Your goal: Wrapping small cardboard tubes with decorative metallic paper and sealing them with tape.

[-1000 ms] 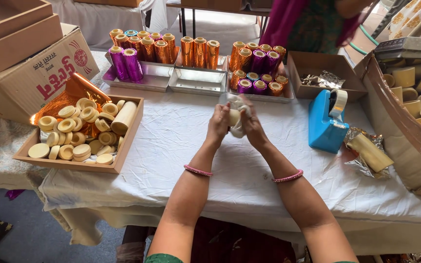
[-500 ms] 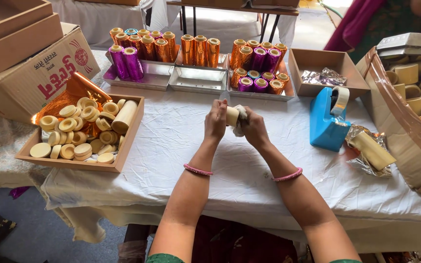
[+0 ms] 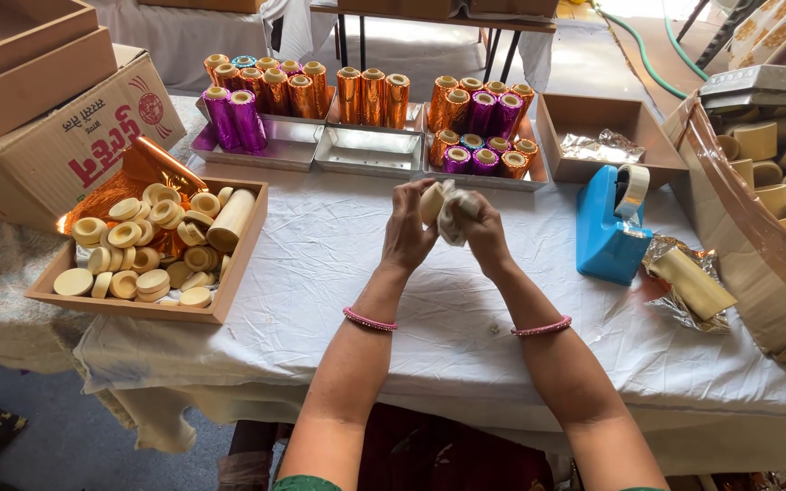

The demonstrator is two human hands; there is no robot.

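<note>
Both hands meet mid-frame, just above centre. Left hand (image 3: 408, 232) fingers wrapped round a cream cylindrical roll (image 3: 431, 202), right hand (image 3: 484, 235) fingers closed on a white cloth (image 3: 455, 216) pressed against the roll; the two hands nearly touching, held above the white tablecloth (image 3: 393, 318). Pink bangle on each wrist.

Right of hands: blue tape dispenser (image 3: 609, 227) standing on the cloth, then a cream roll lying on crumpled foil (image 3: 691, 282). Far right edge: big box of plain cream rolls (image 3: 780, 195), partly cut off.

Left of hands: wooden tray (image 3: 220, 295) w/ cream discs + rings and a sheet of orange foil (image 3: 143, 173). Cardboard cartons (image 3: 56, 136) in upper left.

Top of frame, behind hands: steel trays (image 3: 366, 153) w/ upright foil-wrapped rolls (image 3: 373, 95), orange, purple, a few teal. Beside them, upper right, open cardboard box (image 3: 607, 123) w/ silver foil scraps
</note>
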